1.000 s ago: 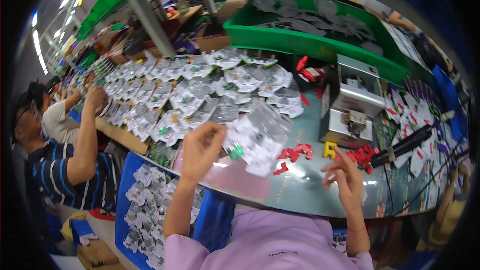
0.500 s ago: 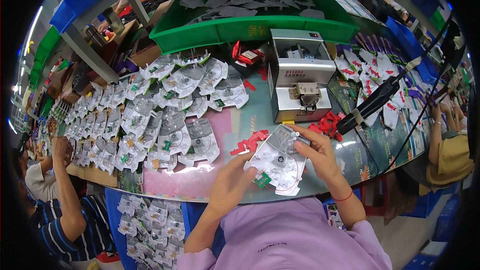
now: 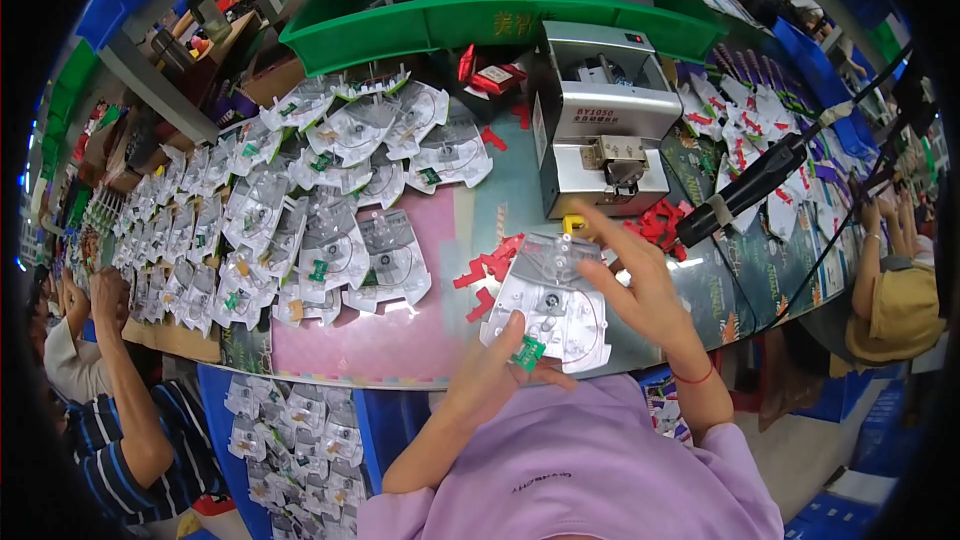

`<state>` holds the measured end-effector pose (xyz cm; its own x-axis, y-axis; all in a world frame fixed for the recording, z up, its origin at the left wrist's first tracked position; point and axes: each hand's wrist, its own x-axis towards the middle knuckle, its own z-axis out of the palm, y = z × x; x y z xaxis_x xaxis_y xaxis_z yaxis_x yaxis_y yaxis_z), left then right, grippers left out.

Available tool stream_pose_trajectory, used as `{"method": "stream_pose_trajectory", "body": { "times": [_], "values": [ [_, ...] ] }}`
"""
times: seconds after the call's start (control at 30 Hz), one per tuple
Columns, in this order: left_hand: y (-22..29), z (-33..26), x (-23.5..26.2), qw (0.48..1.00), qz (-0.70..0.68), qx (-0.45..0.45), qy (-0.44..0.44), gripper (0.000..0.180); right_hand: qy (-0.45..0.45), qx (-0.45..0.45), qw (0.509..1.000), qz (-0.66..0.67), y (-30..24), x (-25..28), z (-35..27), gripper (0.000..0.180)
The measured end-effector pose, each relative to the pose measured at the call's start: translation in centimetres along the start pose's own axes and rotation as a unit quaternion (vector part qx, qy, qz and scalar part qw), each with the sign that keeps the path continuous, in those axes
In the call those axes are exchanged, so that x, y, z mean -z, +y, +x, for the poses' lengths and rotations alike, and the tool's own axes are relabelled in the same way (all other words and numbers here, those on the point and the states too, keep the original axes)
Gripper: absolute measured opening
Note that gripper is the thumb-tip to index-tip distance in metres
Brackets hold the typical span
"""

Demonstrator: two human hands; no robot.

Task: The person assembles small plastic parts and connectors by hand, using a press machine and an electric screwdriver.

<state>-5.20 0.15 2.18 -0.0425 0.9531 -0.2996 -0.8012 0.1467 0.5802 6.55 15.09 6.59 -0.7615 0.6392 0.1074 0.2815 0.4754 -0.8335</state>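
Both hands hold one clear plastic tray (image 3: 553, 302) at the near edge of the table (image 3: 400, 340), just in front of the grey machine (image 3: 603, 120). The left hand (image 3: 492, 372) pinches its near end by the small green part (image 3: 528, 352), fingers curled. The right hand (image 3: 645, 285) spreads half open over its right side. The tray's long axis runs near to far, tilted slightly right.

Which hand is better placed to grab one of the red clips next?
Right, probably. The right hand rests on the upper right edge of the clear plastic panel, close to the red clips by the grey machine. The left hand is lower, pinching the panel at its green part.
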Motion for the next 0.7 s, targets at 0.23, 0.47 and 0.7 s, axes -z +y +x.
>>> {"method": "stream_pose_trajectory", "body": {
  "times": [0.23,0.47,0.7],
  "values": [
    [0.0,-0.1,-1.5,0.993,-0.002,-0.085,0.085,0.039,0.056,0.315,0.92,-0.226,-2.6,0.0,-2.5,0.032],
    [-0.5,-0.4,-1.9,0.985,-0.01,-0.091,0.146,0.033,0.09,0.391,0.873,-0.278,-2.0,-2.6,-3.3,0.019],
    [-0.9,-0.3,-1.8,0.983,-0.032,-0.1,0.151,0.041,0.156,0.461,0.838,-0.248,-0.9,-2.6,-4.3,0.018]
  ]
}}
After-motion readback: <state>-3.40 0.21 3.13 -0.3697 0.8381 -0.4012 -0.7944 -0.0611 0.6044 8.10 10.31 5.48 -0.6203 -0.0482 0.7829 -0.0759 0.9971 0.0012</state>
